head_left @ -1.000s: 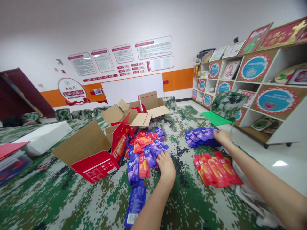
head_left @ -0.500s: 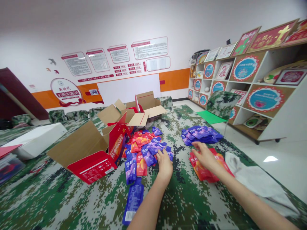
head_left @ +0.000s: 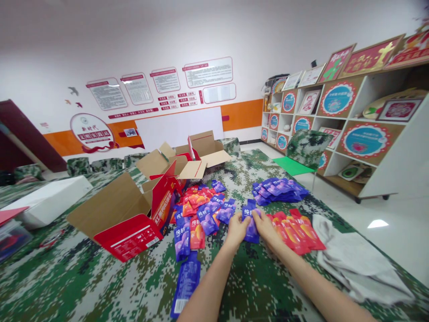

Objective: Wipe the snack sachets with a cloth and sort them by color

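Observation:
Between my hands is a purple pouch [head_left: 250, 226] with white lettering, held just above the camouflage cloth. My left hand [head_left: 237, 229] pinches its left edge, and my right hand [head_left: 264, 226] grips the right edge. Left of them lies a loose heap of purple pouches [head_left: 208, 219] and red-orange pouches [head_left: 197, 233]. A dark blue pouch [head_left: 186, 284] lies face down nearer me. Beyond my right hand sits an overlapping pile of purple pouches [head_left: 279, 189]. Beside my right wrist a row of red-orange pouches [head_left: 298, 230] is partly covered by that hand.
Open red cardboard boxes [head_left: 129, 237] stand left and behind the heap. A grey-white cloth [head_left: 358, 264] lies at the table's right edge. A white foam box [head_left: 50, 199] and a clear plastic bin [head_left: 13, 237] are far left. A green-seated chair [head_left: 295, 165] and shelves [head_left: 368, 174] stand right.
My left hand has moved right from the heap with a purple pouch. My right hand has left the red-orange pouches and come left to grip the same pouch.

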Available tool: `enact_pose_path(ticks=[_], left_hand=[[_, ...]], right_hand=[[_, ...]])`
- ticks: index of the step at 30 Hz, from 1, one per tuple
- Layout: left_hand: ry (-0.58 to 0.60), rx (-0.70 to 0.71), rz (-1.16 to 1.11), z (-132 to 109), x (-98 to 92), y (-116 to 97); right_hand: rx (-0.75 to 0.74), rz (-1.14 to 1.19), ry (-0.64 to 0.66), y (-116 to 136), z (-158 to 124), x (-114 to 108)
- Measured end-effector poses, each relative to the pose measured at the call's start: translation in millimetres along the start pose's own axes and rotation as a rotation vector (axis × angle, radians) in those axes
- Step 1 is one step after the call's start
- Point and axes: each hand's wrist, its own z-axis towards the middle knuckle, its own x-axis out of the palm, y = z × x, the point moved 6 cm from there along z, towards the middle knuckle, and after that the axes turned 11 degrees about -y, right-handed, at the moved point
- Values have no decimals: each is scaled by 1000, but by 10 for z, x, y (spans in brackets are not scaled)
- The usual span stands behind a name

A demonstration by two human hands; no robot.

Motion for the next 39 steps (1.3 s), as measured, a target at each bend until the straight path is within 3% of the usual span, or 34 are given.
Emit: enact_pose_path(ticks=[6, 13, 17, 23, 29, 32, 35, 39], left_hand=[[-179, 29, 157, -214, 58, -66], [-159, 137, 174, -286, 34, -289], [-120, 158, 232, -268, 21, -269], [-148, 130, 240, -200, -14, -216], [-233, 58, 127, -117, -166, -191], [-175, 106, 65, -141, -124, -211], [-158, 116, 104, -158, -62, -162], [-182, 200, 363, -131, -80, -109]], right_hand=[[-50, 22, -60, 58, -52, -15], [49, 225, -26, 116, -32, -80], [-21, 219, -46, 164, 20, -124], [39, 239, -39, 169, -95, -168], [113, 232, 282, 167, -431, 12], [87, 147, 238, 146, -215, -51], [-1, -163, 71, 146, 310, -199], [16, -345, 17, 130, 1017, -252]])
